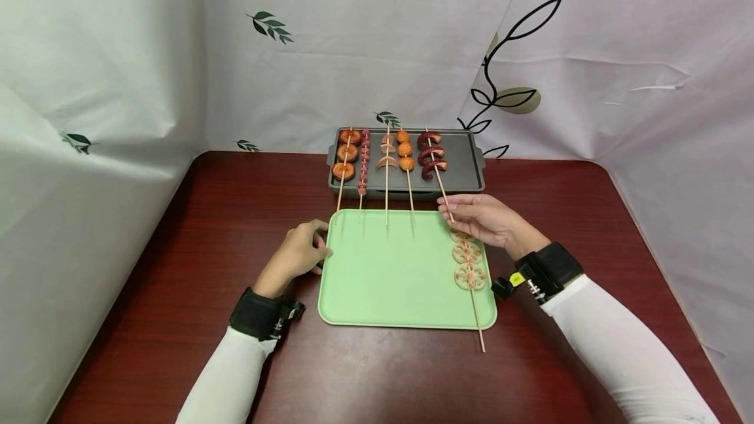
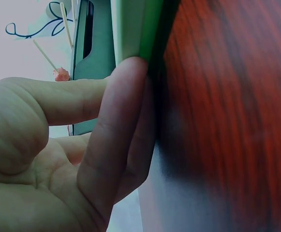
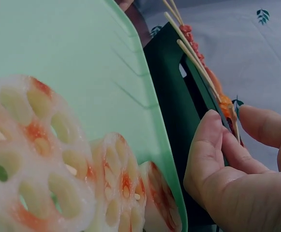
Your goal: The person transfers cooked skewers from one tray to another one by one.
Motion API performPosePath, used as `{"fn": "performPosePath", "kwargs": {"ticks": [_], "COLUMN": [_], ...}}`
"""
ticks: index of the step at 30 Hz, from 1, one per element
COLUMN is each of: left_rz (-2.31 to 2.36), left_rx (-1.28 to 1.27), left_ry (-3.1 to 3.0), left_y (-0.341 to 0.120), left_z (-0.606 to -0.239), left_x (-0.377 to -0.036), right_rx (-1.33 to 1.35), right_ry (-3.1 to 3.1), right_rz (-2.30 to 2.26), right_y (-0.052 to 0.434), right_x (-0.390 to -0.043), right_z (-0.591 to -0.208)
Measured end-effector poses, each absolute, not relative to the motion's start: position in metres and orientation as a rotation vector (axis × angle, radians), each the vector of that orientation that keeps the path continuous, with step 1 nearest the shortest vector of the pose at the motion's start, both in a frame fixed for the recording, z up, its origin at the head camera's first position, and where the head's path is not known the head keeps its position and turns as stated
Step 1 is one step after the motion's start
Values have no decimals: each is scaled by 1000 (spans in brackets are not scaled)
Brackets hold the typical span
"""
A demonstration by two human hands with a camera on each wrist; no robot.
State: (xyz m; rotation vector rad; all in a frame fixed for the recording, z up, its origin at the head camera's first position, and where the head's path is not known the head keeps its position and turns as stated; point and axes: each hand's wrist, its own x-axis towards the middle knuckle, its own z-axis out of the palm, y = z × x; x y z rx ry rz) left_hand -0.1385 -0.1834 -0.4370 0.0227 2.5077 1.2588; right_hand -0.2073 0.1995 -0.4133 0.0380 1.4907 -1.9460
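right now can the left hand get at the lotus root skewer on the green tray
Probably yes: the left hand rests at the green tray left edge, with bare tray between it and the lotus root skewer at the right edge.

We see our right hand (image 1: 485,220) pinching a dark red meat skewer (image 1: 434,163), our left hand (image 1: 300,252) touching the light green plastic tray (image 1: 383,280)

Dark-red sausage skewer (image 1: 434,161) lies rightmost on the grey tray (image 1: 465,178) (stick end overhanging).
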Motion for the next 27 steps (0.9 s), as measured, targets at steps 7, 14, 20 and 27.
{"fn": "performPosePath", "kwargs": {"ticks": [7, 14, 20, 27], "left_rz": [1265, 1272, 1271, 1276], "left_rx": [17, 13, 21, 16], "left_ry": [2504, 2502, 2499, 2498], "left_y": [-183, -183, -183, -183], "left_z": [-436, -437, -437, -437], "left_x": [-139, -139, -139, -139], "right_rx": [69, 73, 65, 41], "right_ry": [1533, 1595, 1615, 1618], "right_rz": [-1939, -1914, -1895, -1896], "right_y": [198, 199, 198, 197], "right_x": [-209, -209, -209, -209], "right_z": [-415, -415, -415, -415]}}
